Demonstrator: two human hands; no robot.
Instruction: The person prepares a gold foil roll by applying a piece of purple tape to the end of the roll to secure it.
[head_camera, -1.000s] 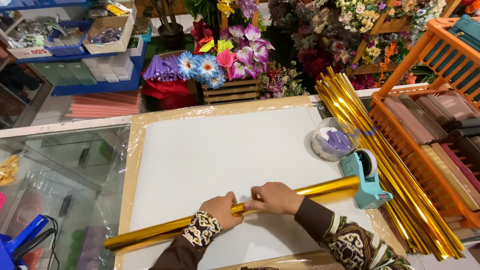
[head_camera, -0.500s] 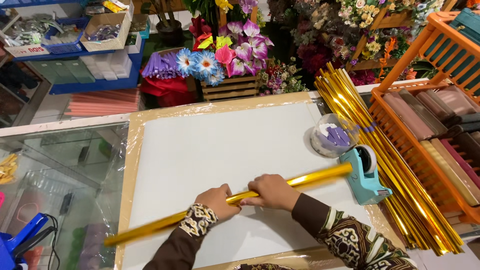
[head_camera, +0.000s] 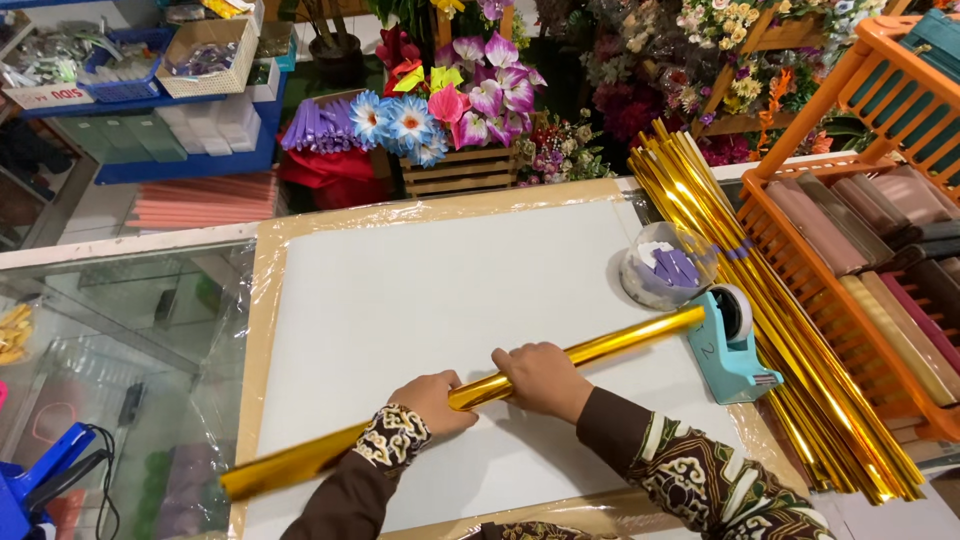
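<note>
Both hands grip a long gold foil roll (head_camera: 600, 346) lying slantwise across a white sheet (head_camera: 440, 280) on the desk (head_camera: 262, 300). The left hand (head_camera: 432, 402) and right hand (head_camera: 540, 380) sit side by side at mid-length, fingers clenched around it. The foil looks fully rolled but not yet taped. A turquoise tape dispenser (head_camera: 735, 345), a bundle of finished gold rolls (head_camera: 790, 330) and an orange rack (head_camera: 850, 240) lie right; artificial flowers (head_camera: 450, 100) fill the shop behind.

one head-worn camera, looking steeply down and forward over the counter (head_camera: 420, 280) from close above; both forearms enter from the bottom edge, flower shelves fill the top, perhaps tilted slightly leftward.
</note>
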